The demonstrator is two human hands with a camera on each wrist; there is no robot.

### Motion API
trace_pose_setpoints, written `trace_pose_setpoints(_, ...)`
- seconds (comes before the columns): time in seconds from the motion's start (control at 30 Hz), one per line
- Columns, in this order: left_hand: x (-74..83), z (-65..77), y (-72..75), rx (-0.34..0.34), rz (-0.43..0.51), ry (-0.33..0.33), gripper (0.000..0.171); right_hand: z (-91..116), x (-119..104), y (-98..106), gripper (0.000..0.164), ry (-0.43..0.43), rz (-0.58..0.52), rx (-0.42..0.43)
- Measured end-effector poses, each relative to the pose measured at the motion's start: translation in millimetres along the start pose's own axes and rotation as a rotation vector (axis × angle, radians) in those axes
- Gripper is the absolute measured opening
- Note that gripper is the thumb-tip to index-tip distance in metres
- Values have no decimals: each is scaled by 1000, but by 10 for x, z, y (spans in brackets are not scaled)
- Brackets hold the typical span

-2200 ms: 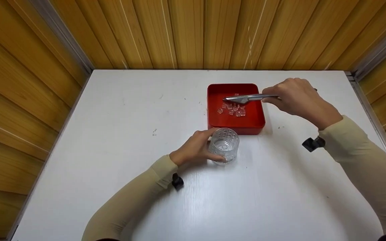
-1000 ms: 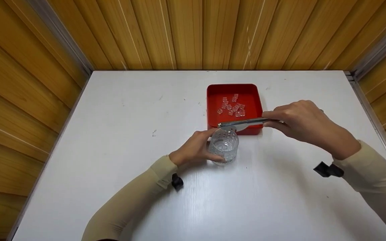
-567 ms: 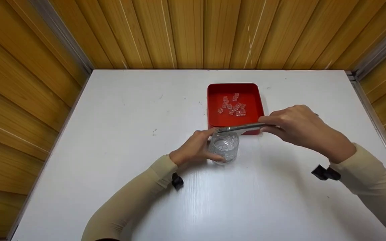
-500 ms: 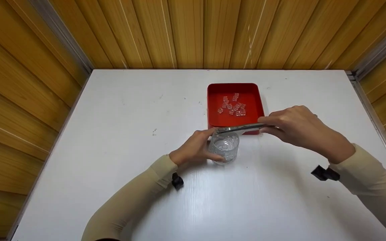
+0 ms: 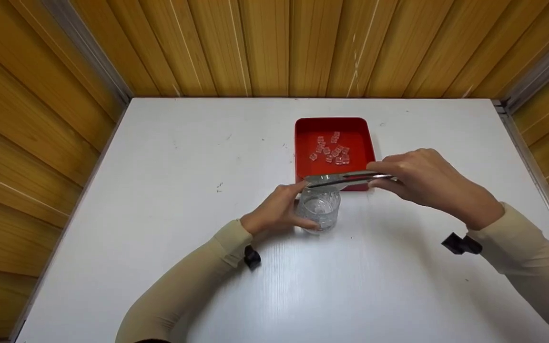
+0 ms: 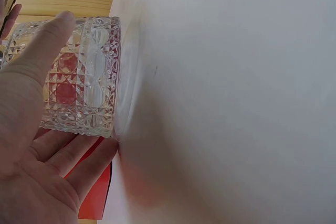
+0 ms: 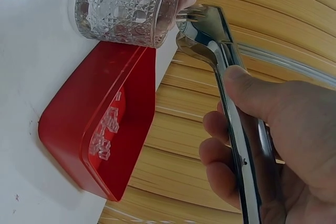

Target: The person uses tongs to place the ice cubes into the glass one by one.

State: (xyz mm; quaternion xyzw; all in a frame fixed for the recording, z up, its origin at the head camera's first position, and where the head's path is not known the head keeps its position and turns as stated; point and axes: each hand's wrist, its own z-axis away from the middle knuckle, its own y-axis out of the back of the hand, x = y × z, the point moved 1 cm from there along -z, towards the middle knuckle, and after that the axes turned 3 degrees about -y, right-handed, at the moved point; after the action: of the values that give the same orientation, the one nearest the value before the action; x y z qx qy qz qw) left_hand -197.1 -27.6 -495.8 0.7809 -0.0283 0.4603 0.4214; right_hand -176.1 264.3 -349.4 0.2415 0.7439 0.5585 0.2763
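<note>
A clear cut-glass tumbler (image 5: 328,215) stands on the white table, with a few clear pieces dimly seen at its bottom. My left hand (image 5: 277,209) holds it from the left, thumb on the near side and fingers along the far side. In the left wrist view, the thumb (image 6: 50,43) lies across the patterned wall. My right hand (image 5: 420,183) grips metal tongs (image 7: 234,129) with one fork-like tip and one spoon-like tip. The tips hover over the tumbler's mouth, slightly apart, and I see nothing between them. Behind the tumbler, several clear cubes (image 5: 337,152) lie in a red tray (image 5: 361,143).
The red tray sits right behind the tumbler, its near wall close to the glass. Wood-plank walls (image 5: 265,47) rise at the back and sides of the white table (image 5: 184,166). Small dark marks (image 5: 219,187) dot the tabletop left of the tray.
My right hand has brought the tongs from over the tray toward me, above the tumbler. The arms of the tongs, pressed together half a second ago, have spread. The left hand stays on the tumbler.
</note>
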Motion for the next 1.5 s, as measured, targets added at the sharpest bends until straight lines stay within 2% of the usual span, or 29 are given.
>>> trace_pose_setpoints(0.4, -15, -13, -11, -5, -7, 3, 92, 6, 73, 14, 32, -34, 19, 6)
trace_pose_setpoints(0.9, -5, -11, -4, -8, -13, 22, 91, -104, 322, 24, 24, -85, 101, 32)
trace_pose_setpoints(1.13, 17, -14, -8, -8, -12, 35, 90, -240, 447, 23, 21, -129, 105, 3)
trace_pose_setpoints(1.3, 34, -30, -2, -8, -19, 13, 88, -379, 520, 16, 22, -138, 82, -17)
trace_pose_setpoints(1.5, 31, -42, -2, -16, -2, 12, 87, -560, 592, -21, 31, -207, 22, -121)
